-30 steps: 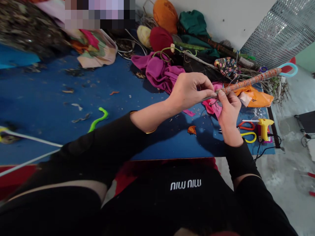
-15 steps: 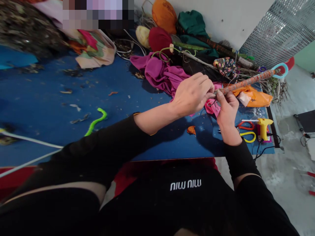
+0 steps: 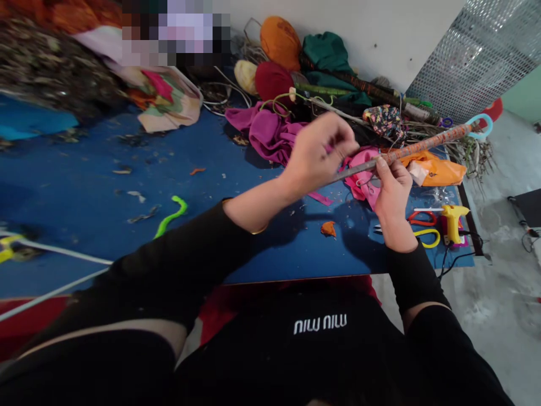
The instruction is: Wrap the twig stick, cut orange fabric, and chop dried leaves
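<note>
My right hand (image 3: 393,183) grips a long thin stick (image 3: 431,141) between thumb and fingers. Orange patterned wrapping covers its far right part, and a light blue loop (image 3: 486,127) sits at that end. The bare grey-brown part runs left, passing behind or beneath my left hand (image 3: 319,149). That hand is raised left of my right one, its fingers curled and thumb drawn toward them, slightly blurred; whatever is in the pinch is too fine to make out. Below the stick lies pink cloth (image 3: 366,175), with a thin dark strand by my right thumb.
Purple cloth (image 3: 273,132), stuffed fabric shapes and wrapped sticks pile up at the back. Scissors with yellow handles (image 3: 429,238) and a yellow glue gun (image 3: 454,223) lie at right. A green fuzzy strip (image 3: 171,214) and an orange scrap (image 3: 328,228) rest on the blue table (image 3: 236,220).
My left hand has moved left and slightly up, away from my right thumb, uncovering the bare part of the stick. My right hand still holds the stick.
</note>
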`<state>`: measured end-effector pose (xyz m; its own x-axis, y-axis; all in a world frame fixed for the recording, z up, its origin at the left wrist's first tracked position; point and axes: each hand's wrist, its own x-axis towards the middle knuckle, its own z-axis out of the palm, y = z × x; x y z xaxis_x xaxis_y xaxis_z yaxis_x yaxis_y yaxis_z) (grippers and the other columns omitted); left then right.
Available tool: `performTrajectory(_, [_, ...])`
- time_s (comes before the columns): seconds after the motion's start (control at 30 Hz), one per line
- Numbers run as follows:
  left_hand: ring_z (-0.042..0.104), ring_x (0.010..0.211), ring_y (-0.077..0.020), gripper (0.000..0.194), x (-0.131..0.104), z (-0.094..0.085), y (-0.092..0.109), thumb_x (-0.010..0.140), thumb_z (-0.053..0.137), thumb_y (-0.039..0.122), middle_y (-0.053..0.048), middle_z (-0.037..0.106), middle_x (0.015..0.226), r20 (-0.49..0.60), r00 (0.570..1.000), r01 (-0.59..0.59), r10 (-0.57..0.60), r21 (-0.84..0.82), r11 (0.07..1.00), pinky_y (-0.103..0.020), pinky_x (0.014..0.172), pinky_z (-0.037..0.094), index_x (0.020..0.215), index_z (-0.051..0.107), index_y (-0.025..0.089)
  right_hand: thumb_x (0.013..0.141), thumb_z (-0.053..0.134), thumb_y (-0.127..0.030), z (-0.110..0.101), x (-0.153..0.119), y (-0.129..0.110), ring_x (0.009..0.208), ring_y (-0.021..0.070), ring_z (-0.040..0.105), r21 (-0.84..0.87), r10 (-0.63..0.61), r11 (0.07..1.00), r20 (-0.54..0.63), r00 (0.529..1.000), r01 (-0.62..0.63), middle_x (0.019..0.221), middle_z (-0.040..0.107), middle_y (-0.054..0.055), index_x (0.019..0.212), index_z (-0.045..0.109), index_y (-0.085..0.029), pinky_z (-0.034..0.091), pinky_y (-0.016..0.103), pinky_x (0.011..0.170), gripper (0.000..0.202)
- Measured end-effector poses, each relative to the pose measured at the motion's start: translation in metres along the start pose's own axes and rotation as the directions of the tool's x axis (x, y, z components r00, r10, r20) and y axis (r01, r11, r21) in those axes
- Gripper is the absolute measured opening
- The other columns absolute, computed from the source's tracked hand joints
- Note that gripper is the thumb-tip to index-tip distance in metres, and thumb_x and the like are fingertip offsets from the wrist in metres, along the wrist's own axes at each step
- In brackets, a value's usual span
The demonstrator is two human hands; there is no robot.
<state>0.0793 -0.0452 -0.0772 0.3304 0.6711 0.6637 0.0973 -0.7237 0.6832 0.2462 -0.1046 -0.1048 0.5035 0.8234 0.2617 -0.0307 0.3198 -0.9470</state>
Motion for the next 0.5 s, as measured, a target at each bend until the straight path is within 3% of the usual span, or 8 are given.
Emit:
performTrajectory(0.07, [0.052,0.077,-0.0127,0.053,0.006,-0.011,-0.001,0.106,0.046,0.075,0.002,0.055,0.08,-0.105,0.984,0.142,-0.147,-0.055,0.988,-0.035,0.073,0.044,0.089,0.052,0.025,0.076,0.082,-0.047,0.0,-0.001,-0.001,0.071,0.0099,0.057,-0.01,-0.002,1.0,0.014,1.0,0.003,0.075,0.062,-0.004,0.074,0.063,-0.023,0.054,0.027,0.072,0.031])
performTrajectory(0.13, [0.047,0.07,-0.0102,0.056,0.01,-0.018,-0.003,0.107,0.041,0.076,0.004,0.05,0.075,-0.105,0.969,0.216,-0.224,-0.084,0.973,-0.033,0.067,0.041,0.085,0.049,0.025,0.078,0.082,-0.047,0.001,-0.003,-0.003,0.07,0.0102,0.056,-0.022,-0.003,1.0,0.032,0.999,0.003,0.072,0.06,-0.005,0.074,0.063,-0.024,0.054,0.027,0.071,0.03])
performTrajectory(0.23, [0.05,0.068,-0.0142,0.052,0.009,-0.019,-0.007,0.109,0.049,0.066,0.001,0.054,0.07,-0.11,0.965,0.244,-0.237,0.053,0.968,-0.037,0.068,0.039,0.078,0.052,0.025,0.079,0.083,-0.046,0.002,-0.006,-0.004,0.07,0.0103,0.057,-0.012,-0.011,1.0,0.051,0.999,0.011,0.074,0.061,-0.005,0.077,0.066,-0.024,0.054,0.027,0.071,0.028])
performTrajectory(0.33, [0.06,0.078,-0.0204,0.034,0.006,-0.016,-0.011,0.101,0.067,0.051,-0.003,0.063,0.074,-0.096,0.975,0.218,-0.199,0.253,0.943,-0.039,0.076,0.043,0.081,0.062,0.025,0.08,0.083,-0.048,0.001,-0.007,-0.005,0.076,0.0119,0.063,-0.02,-0.018,1.0,0.076,0.997,0.019,0.082,0.068,-0.003,0.083,0.07,-0.024,0.057,0.028,0.075,0.027])
performTrajectory(0.4, [0.064,0.086,-0.0226,0.015,0.005,-0.015,-0.012,0.096,0.073,0.038,-0.005,0.072,0.091,-0.08,0.983,0.181,-0.164,0.3,0.937,-0.039,0.081,0.047,0.102,0.071,0.025,0.081,0.083,-0.05,0.0,-0.006,-0.006,0.078,0.0123,0.064,-0.018,-0.026,0.999,0.073,0.997,0.027,0.085,0.07,-0.002,0.085,0.071,-0.024,0.058,0.029,0.077,0.028])
performTrajectory(0.5, [0.07,0.096,-0.024,0.052,0.003,-0.014,-0.005,0.088,0.071,0.022,-0.008,0.075,0.128,-0.016,0.989,0.143,-0.144,0.274,0.951,-0.039,0.086,0.052,0.14,0.066,0.028,0.08,0.083,-0.053,-0.001,-0.004,-0.005,0.078,0.0127,0.066,-0.019,-0.03,0.999,0.049,0.998,0.031,0.087,0.071,-0.002,0.087,0.072,-0.024,0.06,0.03,0.078,0.032])
